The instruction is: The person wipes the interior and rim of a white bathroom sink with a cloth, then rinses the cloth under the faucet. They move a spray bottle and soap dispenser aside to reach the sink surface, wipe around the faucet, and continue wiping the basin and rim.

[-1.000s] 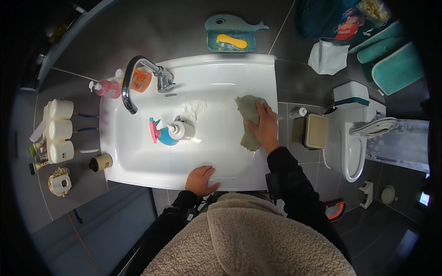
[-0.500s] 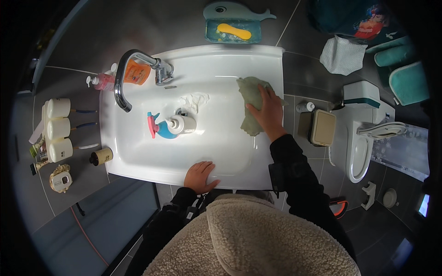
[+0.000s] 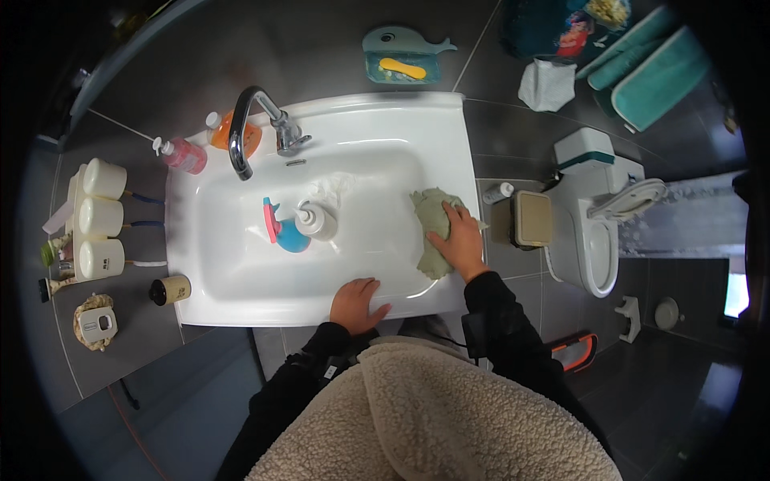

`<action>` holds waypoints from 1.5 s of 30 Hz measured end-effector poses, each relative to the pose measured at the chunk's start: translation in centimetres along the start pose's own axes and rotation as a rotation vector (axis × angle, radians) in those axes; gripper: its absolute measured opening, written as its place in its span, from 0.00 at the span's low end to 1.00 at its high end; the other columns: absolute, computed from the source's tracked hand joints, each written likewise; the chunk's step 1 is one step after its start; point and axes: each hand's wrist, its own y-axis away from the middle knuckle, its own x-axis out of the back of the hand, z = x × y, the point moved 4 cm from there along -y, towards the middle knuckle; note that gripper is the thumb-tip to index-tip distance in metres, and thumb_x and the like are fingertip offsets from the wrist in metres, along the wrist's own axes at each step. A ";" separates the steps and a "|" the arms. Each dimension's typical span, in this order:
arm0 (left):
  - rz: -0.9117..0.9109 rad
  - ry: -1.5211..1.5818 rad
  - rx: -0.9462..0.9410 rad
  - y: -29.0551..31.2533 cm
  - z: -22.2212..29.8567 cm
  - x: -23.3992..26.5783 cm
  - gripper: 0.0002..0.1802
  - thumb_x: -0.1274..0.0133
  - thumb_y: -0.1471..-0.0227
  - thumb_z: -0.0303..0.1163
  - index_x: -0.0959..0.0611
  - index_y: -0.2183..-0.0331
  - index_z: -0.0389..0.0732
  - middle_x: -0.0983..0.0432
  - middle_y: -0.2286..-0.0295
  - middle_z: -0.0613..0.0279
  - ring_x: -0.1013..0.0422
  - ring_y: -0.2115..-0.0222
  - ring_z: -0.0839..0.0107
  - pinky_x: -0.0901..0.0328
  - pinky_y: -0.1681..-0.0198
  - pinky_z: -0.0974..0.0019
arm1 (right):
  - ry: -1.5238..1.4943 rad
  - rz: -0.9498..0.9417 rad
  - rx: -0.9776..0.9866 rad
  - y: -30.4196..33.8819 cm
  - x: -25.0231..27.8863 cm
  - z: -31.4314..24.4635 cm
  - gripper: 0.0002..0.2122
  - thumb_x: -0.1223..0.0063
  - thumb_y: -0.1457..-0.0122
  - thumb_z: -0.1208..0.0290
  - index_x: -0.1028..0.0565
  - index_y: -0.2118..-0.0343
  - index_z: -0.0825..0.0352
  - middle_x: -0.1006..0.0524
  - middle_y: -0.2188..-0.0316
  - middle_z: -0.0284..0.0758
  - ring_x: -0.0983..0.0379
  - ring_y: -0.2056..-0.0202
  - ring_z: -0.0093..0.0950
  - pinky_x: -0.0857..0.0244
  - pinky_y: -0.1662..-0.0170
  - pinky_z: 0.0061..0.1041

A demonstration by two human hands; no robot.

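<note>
A grey-green cloth [image 3: 431, 240] lies spread over the right rim and inner slope of the white sink [image 3: 437, 120]. My right hand [image 3: 459, 240] presses down on it, with the fingers curved over its upper part. At the sink's near edge rests my left hand [image 3: 357, 306], fingers stretched out, holding nothing. Inside the basin stand a white pump bottle [image 3: 318, 222] and, beside it, a blue spray bottle [image 3: 292, 236] with a pink and blue trigger head. White suds or a crumpled whitish patch [image 3: 333, 188] shows behind the pump bottle.
A chrome faucet [image 3: 241, 136] arches over the basin's left side. Pink [image 3: 186, 155] and orange [image 3: 247, 138] soap bottles stand at the back left corner. Wall-mounted cups [image 3: 103, 216] are at left. On the right are a lidded bin [image 3: 532, 219] and a toilet [image 3: 597, 248].
My right hand has drawn the cloth nearer to me along the sink's right side. My left hand stays on the near edge. The whole view has shifted and turned slightly.
</note>
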 end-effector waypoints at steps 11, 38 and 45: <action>0.246 0.055 -0.136 3.5 -5.7 5.7 0.22 0.39 0.52 0.38 0.19 0.55 0.40 0.25 0.51 0.54 0.32 0.49 0.52 0.44 0.40 0.43 | 0.036 0.005 -0.241 15.0 -0.3 -0.4 0.36 0.33 0.52 0.57 0.33 0.40 0.61 0.32 0.44 0.46 0.33 0.45 0.47 0.34 0.45 0.40; 0.215 -0.246 0.430 9.1 -15.9 9.5 0.16 0.46 0.45 0.42 0.16 0.62 0.40 0.22 0.57 0.55 0.29 0.54 0.53 0.39 0.48 0.52 | 0.215 0.133 0.073 -17.3 -3.2 -5.3 0.30 0.35 0.51 0.69 0.30 0.42 0.56 0.30 0.44 0.36 0.33 0.47 0.42 0.31 0.48 0.37; 0.237 -0.148 0.199 4.4 -11.0 12.5 0.16 0.41 0.50 0.35 0.17 0.60 0.38 0.22 0.56 0.51 0.26 0.57 0.50 0.34 0.51 0.53 | 0.163 -0.018 0.286 -12.9 -4.2 -4.9 0.32 0.34 0.52 0.69 0.30 0.41 0.49 0.30 0.44 0.34 0.34 0.46 0.40 0.31 0.47 0.35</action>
